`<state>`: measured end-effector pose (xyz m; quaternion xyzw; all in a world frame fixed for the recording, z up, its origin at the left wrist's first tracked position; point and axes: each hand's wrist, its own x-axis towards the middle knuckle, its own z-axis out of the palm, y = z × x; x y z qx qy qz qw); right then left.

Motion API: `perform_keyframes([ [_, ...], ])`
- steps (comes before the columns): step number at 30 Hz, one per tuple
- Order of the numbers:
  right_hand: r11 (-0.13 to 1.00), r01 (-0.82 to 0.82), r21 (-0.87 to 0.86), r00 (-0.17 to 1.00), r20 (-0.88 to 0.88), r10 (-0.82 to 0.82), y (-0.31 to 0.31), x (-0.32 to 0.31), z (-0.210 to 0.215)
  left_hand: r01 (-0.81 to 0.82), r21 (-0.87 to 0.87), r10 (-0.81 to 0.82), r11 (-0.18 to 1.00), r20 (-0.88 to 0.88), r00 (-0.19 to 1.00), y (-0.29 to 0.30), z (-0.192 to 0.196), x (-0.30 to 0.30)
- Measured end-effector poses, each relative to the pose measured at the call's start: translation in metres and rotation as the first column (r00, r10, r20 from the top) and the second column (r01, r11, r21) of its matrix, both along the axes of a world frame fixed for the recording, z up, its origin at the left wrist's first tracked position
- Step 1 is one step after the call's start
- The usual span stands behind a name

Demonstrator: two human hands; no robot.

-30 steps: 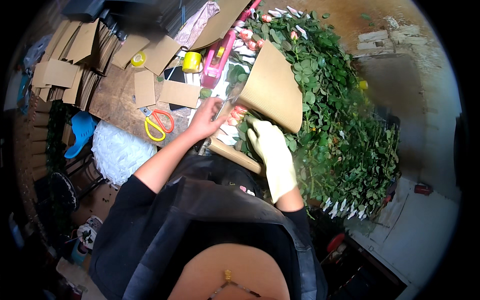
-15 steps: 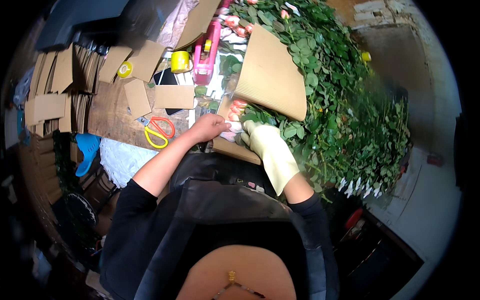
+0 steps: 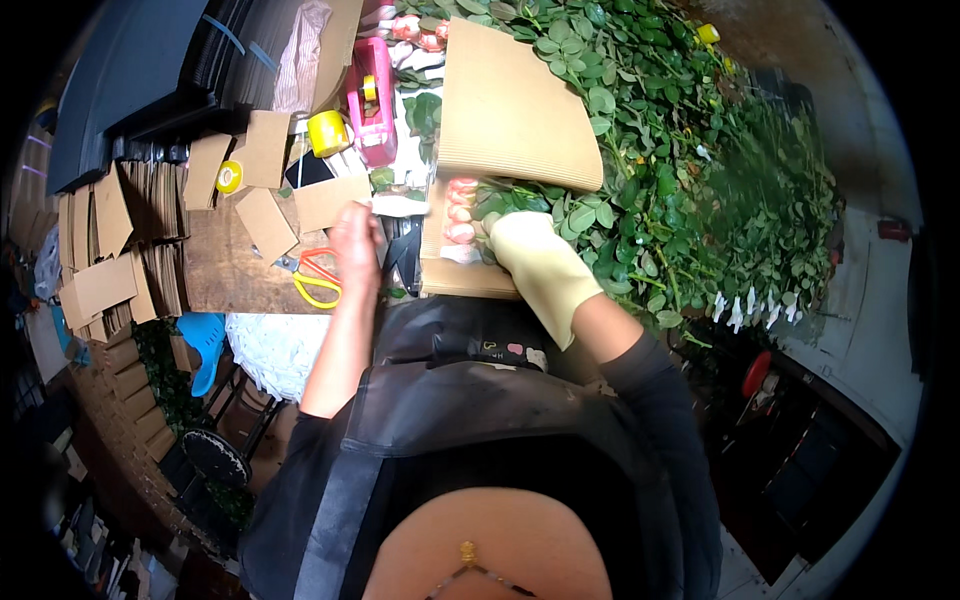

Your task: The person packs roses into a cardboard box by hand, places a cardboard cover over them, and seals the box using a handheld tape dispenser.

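now the left hand (image 3: pixel 355 240) has left the roses (image 3: pixel 460 210), nearing the scissors (image 3: pixel 318 277).

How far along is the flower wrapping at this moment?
Done: pink rosebuds lie in rows on the corrugated cardboard sheet. In hand: the gloved right hand presses the stems; the bare left hand is by the scissors. Left: the sheet is unrolled and untaped; loose leafy stems remain piled alongside.
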<state>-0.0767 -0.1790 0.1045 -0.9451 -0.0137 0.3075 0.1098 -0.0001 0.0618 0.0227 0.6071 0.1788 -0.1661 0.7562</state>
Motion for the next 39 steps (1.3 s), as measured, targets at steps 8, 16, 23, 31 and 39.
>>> perform_keyframes([
  [8, 0.995, -0.064, 0.070, 0.996, -0.058, 0.068, 0.012, 0.008, 0.019, 0.746, 0.338, -0.797, 0.575, 0.023, 0.604, -0.001, 0.009, -0.010],
  [16, 0.996, -0.071, 0.049, 0.977, -0.199, 0.079, 0.008, 0.015, 0.013, 0.896, 0.260, -0.900, 0.360, -0.156, 0.407, -0.019, -0.001, -0.001],
  [23, 0.959, -0.269, -0.092, 0.853, -0.484, 0.193, 0.019, 0.032, -0.002, 0.707, -0.082, -0.693, 0.703, -0.303, 0.654, -0.009, -0.013, -0.024],
  [31, 0.922, -0.382, -0.067, 0.846, -0.427, 0.319, 0.018, 0.030, -0.005, 0.188, -0.294, -0.297, 0.937, -0.389, 0.872, -0.008, -0.005, -0.044],
  [39, 0.865, -0.490, -0.107, 0.852, -0.267, 0.450, 0.019, 0.016, -0.028, 0.375, 0.498, -0.310, 0.782, -0.211, 0.927, 0.187, 0.018, -0.020],
])
